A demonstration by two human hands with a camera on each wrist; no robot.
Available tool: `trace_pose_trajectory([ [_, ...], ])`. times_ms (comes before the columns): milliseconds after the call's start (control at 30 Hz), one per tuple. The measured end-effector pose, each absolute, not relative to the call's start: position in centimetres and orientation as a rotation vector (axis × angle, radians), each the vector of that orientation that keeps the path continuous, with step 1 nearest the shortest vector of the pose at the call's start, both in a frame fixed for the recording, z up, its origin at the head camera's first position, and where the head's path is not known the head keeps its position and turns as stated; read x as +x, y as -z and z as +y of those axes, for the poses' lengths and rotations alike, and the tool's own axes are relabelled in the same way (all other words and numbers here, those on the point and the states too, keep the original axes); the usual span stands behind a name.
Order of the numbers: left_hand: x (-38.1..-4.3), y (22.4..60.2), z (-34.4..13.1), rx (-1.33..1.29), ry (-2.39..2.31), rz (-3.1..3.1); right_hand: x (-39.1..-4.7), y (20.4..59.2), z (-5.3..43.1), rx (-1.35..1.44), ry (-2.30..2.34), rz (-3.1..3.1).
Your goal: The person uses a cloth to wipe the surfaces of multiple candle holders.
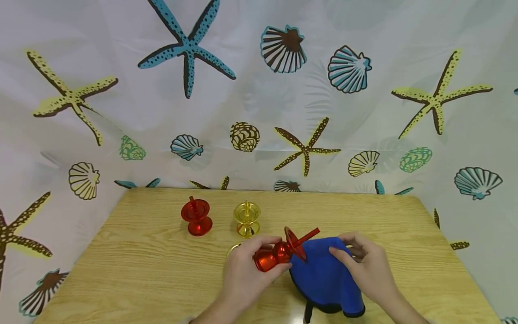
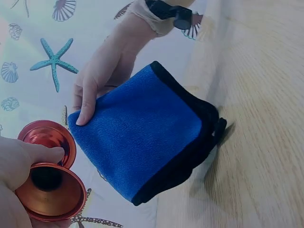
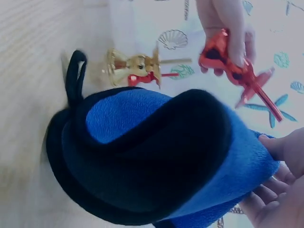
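Observation:
My left hand (image 1: 247, 270) grips a shiny red candle holder (image 1: 282, 253) round its base and stem, tilted so its dish and spike point up and right. In the left wrist view the candle holder's hollow base (image 2: 51, 194) faces the camera. My right hand (image 1: 366, 265) pinches the top corner of a blue cloth (image 1: 323, 270) with black edging, fingers behind it and thumb in front. The cloth hangs folded over on itself, its black loop (image 3: 76, 76) at the lower edge. In the head view the candle holder's dish overlaps the cloth's upper left side.
Towards the back of the wooden table (image 1: 154, 270) stand another red candle holder (image 1: 198, 217) and a gold candle holder (image 1: 247, 219), both upright. A gold rim (image 1: 232, 248) shows from behind my left hand. A curtain (image 1: 251, 171) printed with shells and starfish hangs behind the table.

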State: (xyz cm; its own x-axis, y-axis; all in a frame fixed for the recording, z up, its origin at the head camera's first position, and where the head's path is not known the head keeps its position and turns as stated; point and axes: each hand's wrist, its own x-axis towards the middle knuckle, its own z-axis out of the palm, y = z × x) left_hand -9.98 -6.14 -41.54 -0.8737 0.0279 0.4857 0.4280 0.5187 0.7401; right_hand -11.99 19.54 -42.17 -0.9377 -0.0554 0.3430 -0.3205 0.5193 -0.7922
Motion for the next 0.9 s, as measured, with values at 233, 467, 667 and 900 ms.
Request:
trace_pose_trajectory([
  [233, -9.9, 41.9, -6.3, -0.561, 1.063, -2.348, -13.2, 40.6, 21.0, 0.328, -1.383, -2.555],
  [467, -10.1, 42.5, -6.5, -0.742, 0.946, -2.304, -13.9, 39.3, 21.1, 0.571, -1.369, -2.52],
  [667, -10.1, 42.8, -6.3, -0.859, 0.917, -2.35, -14.3, 38.8, 20.3, 0.725, -1.425, -2.551],
  [900, -10.4, 42.8, -6.1, -0.927, 0.874, -2.346, -14.6, 38.9, 19.5, 1.092, -1.488, -2.535],
])
